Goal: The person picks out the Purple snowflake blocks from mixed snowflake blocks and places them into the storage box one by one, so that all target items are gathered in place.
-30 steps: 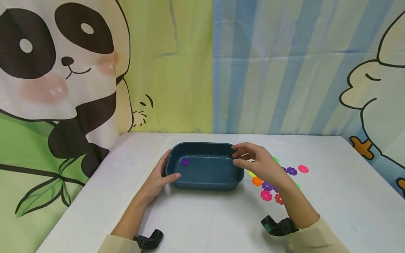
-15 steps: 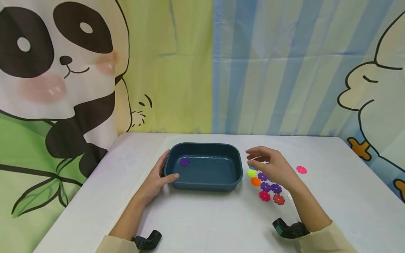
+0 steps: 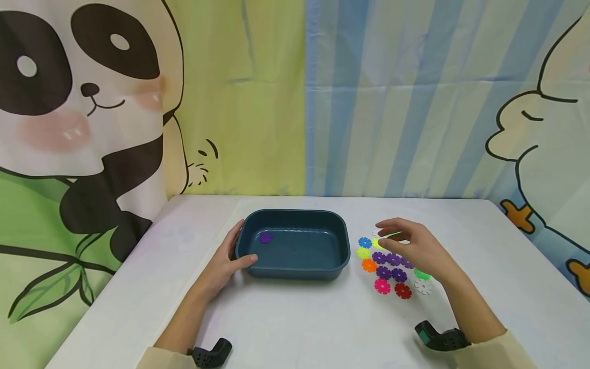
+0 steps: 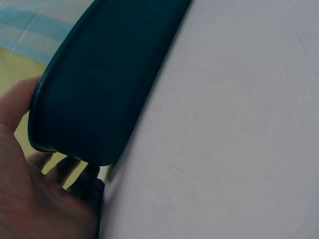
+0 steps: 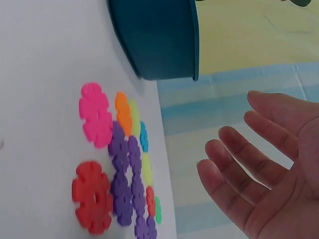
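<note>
A dark teal plastic basin (image 3: 295, 274) sits on the white table, and one purple snowflake-shaped disc (image 3: 265, 238) lies inside it at the left. My left hand (image 3: 224, 266) grips the basin's left end, thumb over the near rim and fingers round the outside; the left wrist view shows the fingers behind the basin's end wall (image 4: 94, 99). My right hand (image 3: 412, 246) hovers over the far right part of a group of notched plastic discs. In the right wrist view its fingers (image 5: 229, 184) are loosely bent with nothing between them. It partly hides some discs in the head view.
Right of the basin lie several flat discs: blue (image 3: 364, 243), orange (image 3: 369, 265), purple (image 3: 383, 272), pink (image 3: 382, 286), red (image 3: 403, 291), white (image 3: 422, 287) and green (image 3: 421, 274). A printed curtain (image 3: 258, 128) hangs behind the table's far edge.
My right hand has moved right, from the basin's right rim to over the discs, uncovering several of them. The left hand stays on the basin. The head view has shifted slightly.
</note>
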Motion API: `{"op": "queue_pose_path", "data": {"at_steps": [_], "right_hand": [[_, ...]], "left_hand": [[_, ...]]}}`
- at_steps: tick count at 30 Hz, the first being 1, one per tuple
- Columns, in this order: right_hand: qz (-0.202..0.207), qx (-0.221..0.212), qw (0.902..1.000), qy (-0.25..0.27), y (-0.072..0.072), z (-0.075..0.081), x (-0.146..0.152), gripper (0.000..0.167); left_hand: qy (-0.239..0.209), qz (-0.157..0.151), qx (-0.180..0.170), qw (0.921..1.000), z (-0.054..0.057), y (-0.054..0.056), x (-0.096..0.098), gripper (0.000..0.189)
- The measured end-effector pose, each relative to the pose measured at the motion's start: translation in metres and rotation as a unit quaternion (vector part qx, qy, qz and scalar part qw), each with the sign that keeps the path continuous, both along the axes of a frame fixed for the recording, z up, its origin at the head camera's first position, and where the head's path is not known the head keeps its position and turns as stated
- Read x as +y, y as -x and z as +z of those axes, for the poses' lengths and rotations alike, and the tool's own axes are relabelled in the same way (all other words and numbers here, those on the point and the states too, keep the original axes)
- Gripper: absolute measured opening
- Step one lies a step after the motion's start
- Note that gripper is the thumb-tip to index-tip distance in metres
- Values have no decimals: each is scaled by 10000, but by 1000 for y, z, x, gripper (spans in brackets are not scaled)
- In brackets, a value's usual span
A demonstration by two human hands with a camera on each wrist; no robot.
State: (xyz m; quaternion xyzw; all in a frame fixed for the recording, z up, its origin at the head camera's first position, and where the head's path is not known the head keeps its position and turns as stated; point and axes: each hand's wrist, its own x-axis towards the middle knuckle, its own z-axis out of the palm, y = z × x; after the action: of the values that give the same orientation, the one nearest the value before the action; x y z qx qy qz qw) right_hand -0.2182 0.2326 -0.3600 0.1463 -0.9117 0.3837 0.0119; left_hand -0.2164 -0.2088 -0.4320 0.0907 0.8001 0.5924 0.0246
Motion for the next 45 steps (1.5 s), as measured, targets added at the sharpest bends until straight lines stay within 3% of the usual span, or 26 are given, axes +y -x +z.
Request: {"op": "queue_pose_path", "data": {"at_steps": [11,19,45], "right_hand": [[12,-59,9997,-253,0,-4,25,46],[-300,-134,9991,-252,-6,-11,50,49],[-1108,-636,9907,-457,8,-38,85,53]], "left_hand": [[-20,38,-26,10000,0,-1,-2,93],[-79,-113,-12,9999,-3,2,2,93],[-225,-91,-28,9997,2,-1,0,95]]}}
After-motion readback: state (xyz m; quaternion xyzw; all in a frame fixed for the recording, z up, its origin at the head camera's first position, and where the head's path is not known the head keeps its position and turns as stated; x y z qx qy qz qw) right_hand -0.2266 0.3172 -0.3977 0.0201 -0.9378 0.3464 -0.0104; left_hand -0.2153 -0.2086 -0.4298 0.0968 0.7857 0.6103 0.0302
